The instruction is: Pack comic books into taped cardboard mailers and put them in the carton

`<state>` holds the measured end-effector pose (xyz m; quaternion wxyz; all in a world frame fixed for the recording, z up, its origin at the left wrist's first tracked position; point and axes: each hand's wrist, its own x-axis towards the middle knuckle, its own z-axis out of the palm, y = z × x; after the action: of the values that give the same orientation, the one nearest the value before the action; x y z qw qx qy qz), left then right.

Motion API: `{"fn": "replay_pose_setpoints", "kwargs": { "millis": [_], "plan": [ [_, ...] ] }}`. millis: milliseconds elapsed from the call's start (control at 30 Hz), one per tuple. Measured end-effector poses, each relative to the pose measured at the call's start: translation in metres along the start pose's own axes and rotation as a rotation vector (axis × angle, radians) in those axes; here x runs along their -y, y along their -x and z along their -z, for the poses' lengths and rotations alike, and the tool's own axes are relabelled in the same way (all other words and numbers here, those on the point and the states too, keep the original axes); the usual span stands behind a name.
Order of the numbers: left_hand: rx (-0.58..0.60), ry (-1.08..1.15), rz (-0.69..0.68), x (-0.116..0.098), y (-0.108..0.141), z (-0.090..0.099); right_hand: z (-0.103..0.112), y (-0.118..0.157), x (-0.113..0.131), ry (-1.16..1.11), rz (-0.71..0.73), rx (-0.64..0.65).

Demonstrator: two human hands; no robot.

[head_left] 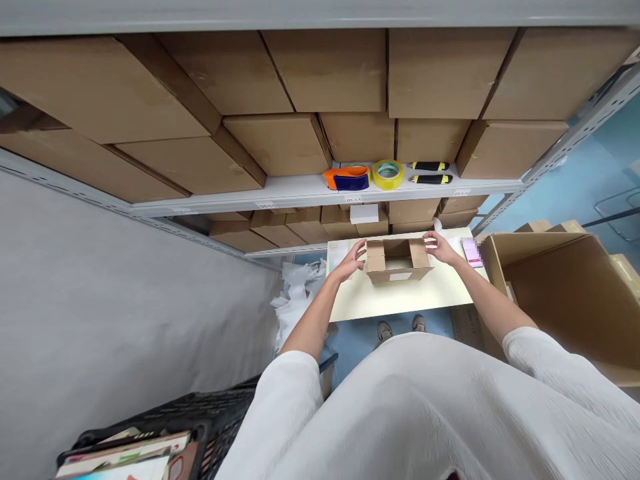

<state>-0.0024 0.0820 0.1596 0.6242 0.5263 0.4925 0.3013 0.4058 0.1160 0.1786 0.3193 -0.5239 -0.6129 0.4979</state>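
Cardboard box (381, 274) sits on the table (353, 301) between the hands: left hand (351, 261) open, fingers spread; whether right hand (441, 249) grips, one cannot tell. Uneven pushing could slide it toward the phone (472, 253).

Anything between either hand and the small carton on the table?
Nothing visible: the small carton has the left hand at its left end, the right hand at its right; the phone lies farther right.

Grey metal shelf (300, 193) carries stacked brown cardboard boxes (275, 143), an orange-and-blue plastic tape dispenser (349, 180), a round yellow tape roll (388, 184) and two black-and-yellow cutters (433, 179). Lower left: black plastic crate (225, 415).
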Motion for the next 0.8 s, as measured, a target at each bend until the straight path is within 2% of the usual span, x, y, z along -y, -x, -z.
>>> {"fn": "replay_pose_setpoints", "kwargs": {
  "millis": [133,233,333,400,500,633,800],
  "plan": [
    [0.196,-0.141,0.055,-0.006,0.009,0.009,-0.002,-0.004,0.0,0.009,0.026,-0.001],
    [0.244,-0.202,0.086,-0.007,0.011,0.016,-0.003,-0.003,-0.001,-0.008,0.031,0.0],
    [0.245,-0.245,0.064,-0.003,0.01,0.017,-0.002,0.001,-0.002,-0.068,-0.043,0.012],
    [0.179,-0.26,0.039,0.001,0.007,0.01,-0.001,0.005,-0.001,-0.107,-0.102,0.021],
    [-0.02,-0.248,-0.029,0.008,0.001,-0.008,-0.004,0.009,0.001,-0.092,-0.151,0.003],
    [-0.246,-0.318,-0.099,0.014,-0.008,-0.034,-0.011,0.012,0.001,-0.055,-0.133,-0.022],
    [-0.324,-0.409,-0.032,0.01,-0.009,-0.048,-0.016,0.013,-0.002,0.007,-0.063,-0.058]
  ]
}}
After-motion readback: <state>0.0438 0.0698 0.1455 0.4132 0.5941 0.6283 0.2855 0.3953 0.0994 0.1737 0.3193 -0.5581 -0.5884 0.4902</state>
